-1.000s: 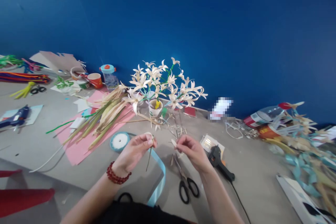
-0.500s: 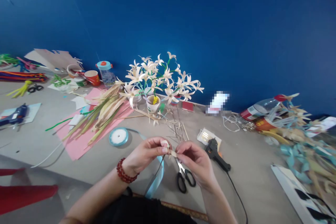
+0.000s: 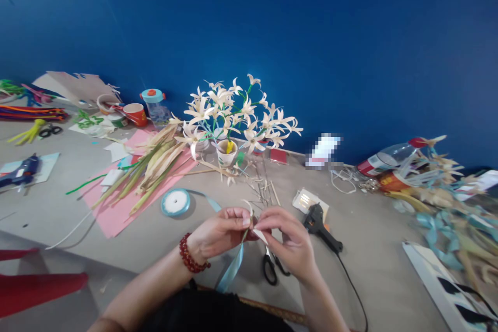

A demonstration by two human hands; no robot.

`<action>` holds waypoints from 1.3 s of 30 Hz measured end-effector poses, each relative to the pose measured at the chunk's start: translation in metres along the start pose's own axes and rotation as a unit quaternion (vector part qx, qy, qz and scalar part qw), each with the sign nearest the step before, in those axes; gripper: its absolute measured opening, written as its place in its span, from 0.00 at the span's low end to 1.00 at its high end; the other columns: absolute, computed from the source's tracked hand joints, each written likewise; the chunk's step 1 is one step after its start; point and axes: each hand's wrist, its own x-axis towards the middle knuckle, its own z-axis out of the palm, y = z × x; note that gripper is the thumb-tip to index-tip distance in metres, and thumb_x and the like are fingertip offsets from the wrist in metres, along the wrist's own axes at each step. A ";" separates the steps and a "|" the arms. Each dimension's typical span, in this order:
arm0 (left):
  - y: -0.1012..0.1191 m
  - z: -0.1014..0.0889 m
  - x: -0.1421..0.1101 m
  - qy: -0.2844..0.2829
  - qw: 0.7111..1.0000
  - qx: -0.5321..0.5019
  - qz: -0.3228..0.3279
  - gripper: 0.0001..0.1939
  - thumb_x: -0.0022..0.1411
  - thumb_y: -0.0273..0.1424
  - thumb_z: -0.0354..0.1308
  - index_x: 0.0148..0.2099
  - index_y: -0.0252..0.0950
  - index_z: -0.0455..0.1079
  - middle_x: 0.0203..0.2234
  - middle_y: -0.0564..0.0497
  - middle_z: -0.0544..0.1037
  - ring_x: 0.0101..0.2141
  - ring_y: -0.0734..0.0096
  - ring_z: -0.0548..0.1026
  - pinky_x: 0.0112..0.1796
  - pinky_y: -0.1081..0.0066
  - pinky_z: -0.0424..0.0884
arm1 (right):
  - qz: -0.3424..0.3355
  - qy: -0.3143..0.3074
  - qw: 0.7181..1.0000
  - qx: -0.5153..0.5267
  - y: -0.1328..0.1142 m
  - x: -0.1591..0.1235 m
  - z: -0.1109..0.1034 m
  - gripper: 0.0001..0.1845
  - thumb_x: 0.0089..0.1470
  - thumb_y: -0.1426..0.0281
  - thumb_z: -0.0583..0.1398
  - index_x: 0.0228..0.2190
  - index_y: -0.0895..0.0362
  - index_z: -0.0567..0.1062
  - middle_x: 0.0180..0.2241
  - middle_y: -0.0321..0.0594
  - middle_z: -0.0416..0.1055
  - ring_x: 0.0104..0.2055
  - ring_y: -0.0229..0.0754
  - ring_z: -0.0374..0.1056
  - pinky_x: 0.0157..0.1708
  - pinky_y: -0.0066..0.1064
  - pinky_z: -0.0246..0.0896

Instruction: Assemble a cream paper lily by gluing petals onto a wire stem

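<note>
My left hand (image 3: 221, 231), with a red bead bracelet on the wrist, pinches a thin dark stem topped by a small cream petal (image 3: 248, 206). My right hand (image 3: 288, 238) meets it fingertip to fingertip and pinches another pale petal strip (image 3: 260, 235) against the same stem. Both hands hover over a light blue ribbon (image 3: 232, 268) and black-handled scissors (image 3: 271, 268) on the grey table. Behind them stands a bouquet of cream paper flowers (image 3: 237, 114) in a small cup (image 3: 226, 152).
A ribbon spool (image 3: 176, 202) and dried husk stems (image 3: 155, 166) on pink paper lie to the left. A black glue gun (image 3: 321, 225) with its cord lies right of my hands. Cups, a jar (image 3: 155, 106), pipe cleaners and another glue gun (image 3: 21, 171) are farther left; craft clutter fills the right.
My two hands came together: the right hand brought its petal strip to the stem held in my left, and both moved slightly lower and toward me.
</note>
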 end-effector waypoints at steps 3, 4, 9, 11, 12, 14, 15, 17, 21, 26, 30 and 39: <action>0.001 -0.002 -0.001 -0.018 1.000 -0.001 -0.021 0.07 0.52 0.29 0.70 0.28 0.31 0.75 0.26 0.50 0.75 0.31 0.72 0.74 0.41 0.68 0.68 | 0.004 0.028 0.999 0.025 -0.002 0.004 0.001 0.08 0.55 0.76 0.62 0.34 0.52 0.78 0.31 0.39 0.72 0.35 0.42 0.70 0.36 0.33 0.65; 0.001 -0.003 -0.001 -0.028 0.999 -0.003 -0.029 0.07 0.53 0.30 0.70 0.29 0.31 0.76 0.26 0.49 0.75 0.31 0.71 0.74 0.41 0.67 0.68 | 0.009 0.046 0.998 0.042 -0.003 0.005 0.002 0.06 0.55 0.76 0.62 0.33 0.52 0.78 0.30 0.38 0.72 0.34 0.42 0.69 0.34 0.32 0.64; -0.002 -0.005 -0.001 -0.059 0.997 -0.020 -0.052 0.07 0.54 0.29 0.68 0.30 0.30 0.76 0.27 0.48 0.75 0.32 0.71 0.73 0.43 0.66 0.68 | 0.036 0.092 0.990 0.101 -0.006 0.011 0.005 0.03 0.55 0.71 0.64 0.29 0.54 0.76 0.27 0.37 0.70 0.32 0.41 0.68 0.32 0.31 0.64; -0.003 -0.005 0.000 -0.057 0.997 -0.021 -0.050 0.07 0.54 0.29 0.68 0.30 0.30 0.76 0.27 0.48 0.75 0.32 0.72 0.73 0.42 0.66 0.68 | 0.048 0.095 0.989 0.104 -0.007 0.013 0.006 0.03 0.55 0.71 0.64 0.29 0.54 0.76 0.28 0.37 0.71 0.32 0.40 0.68 0.32 0.31 0.64; -0.003 -0.005 0.001 -0.053 0.997 -0.021 -0.049 0.07 0.54 0.29 0.69 0.30 0.30 0.76 0.27 0.48 0.75 0.31 0.72 0.73 0.42 0.66 0.67 | 0.052 0.098 0.989 0.102 -0.008 0.013 0.007 0.03 0.55 0.71 0.64 0.29 0.54 0.76 0.28 0.37 0.71 0.32 0.40 0.68 0.32 0.31 0.64; -0.003 -0.004 0.001 -0.045 0.998 -0.019 -0.050 0.07 0.53 0.29 0.69 0.30 0.30 0.75 0.27 0.48 0.75 0.31 0.72 0.73 0.42 0.65 0.67 | 0.057 0.104 0.988 0.093 -0.008 0.014 0.009 0.03 0.55 0.70 0.64 0.29 0.54 0.76 0.28 0.38 0.71 0.32 0.40 0.69 0.32 0.31 0.65; -0.003 -0.004 0.001 -0.042 0.998 -0.018 -0.050 0.08 0.53 0.29 0.69 0.30 0.31 0.75 0.27 0.49 0.75 0.31 0.72 0.73 0.42 0.65 0.67 | 0.060 0.108 0.988 0.091 -0.008 0.014 0.009 0.03 0.55 0.70 0.64 0.29 0.54 0.76 0.28 0.38 0.71 0.32 0.40 0.69 0.31 0.31 0.65; -0.004 -0.004 0.001 -0.039 0.998 -0.017 -0.050 0.08 0.52 0.29 0.70 0.30 0.31 0.75 0.27 0.49 0.76 0.31 0.72 0.73 0.42 0.65 0.67 | 0.071 0.113 0.987 0.093 -0.008 0.014 0.011 0.04 0.55 0.69 0.64 0.28 0.54 0.76 0.28 0.38 0.71 0.31 0.40 0.69 0.30 0.31 0.65; -0.004 -0.004 0.001 -0.038 0.998 -0.023 -0.049 0.07 0.53 0.28 0.69 0.32 0.30 0.76 0.27 0.48 0.76 0.31 0.71 0.74 0.43 0.65 0.68 | 0.082 0.117 0.986 0.085 -0.009 0.014 0.012 0.05 0.55 0.69 0.64 0.28 0.55 0.76 0.28 0.38 0.72 0.30 0.40 0.70 0.29 0.30 0.65; -0.005 -0.004 0.002 -0.042 0.998 -0.024 -0.048 0.05 0.54 0.28 0.68 0.31 0.31 0.76 0.27 0.48 0.77 0.31 0.71 0.75 0.43 0.66 0.69 | 0.078 0.125 0.986 0.083 -0.009 0.014 0.014 0.04 0.55 0.71 0.64 0.28 0.54 0.75 0.28 0.37 0.71 0.28 0.38 0.69 0.28 0.29 0.65; -0.005 -0.003 0.002 -0.042 0.997 -0.031 -0.050 0.05 0.54 0.27 0.68 0.31 0.30 0.76 0.27 0.49 0.76 0.31 0.71 0.75 0.43 0.66 0.69 | 0.044 0.140 0.988 0.044 -0.009 0.013 0.016 0.03 0.55 0.73 0.63 0.29 0.54 0.76 0.28 0.37 0.71 0.31 0.40 0.70 0.31 0.30 0.66; -0.004 -0.001 0.001 -0.041 0.997 -0.036 -0.054 0.07 0.52 0.27 0.69 0.31 0.28 0.76 0.27 0.48 0.77 0.31 0.70 0.76 0.42 0.67 0.68 | 0.008 0.148 0.989 -0.003 -0.004 0.009 0.021 0.07 0.55 0.78 0.62 0.32 0.53 0.74 0.30 0.36 0.70 0.33 0.39 0.69 0.32 0.30 0.66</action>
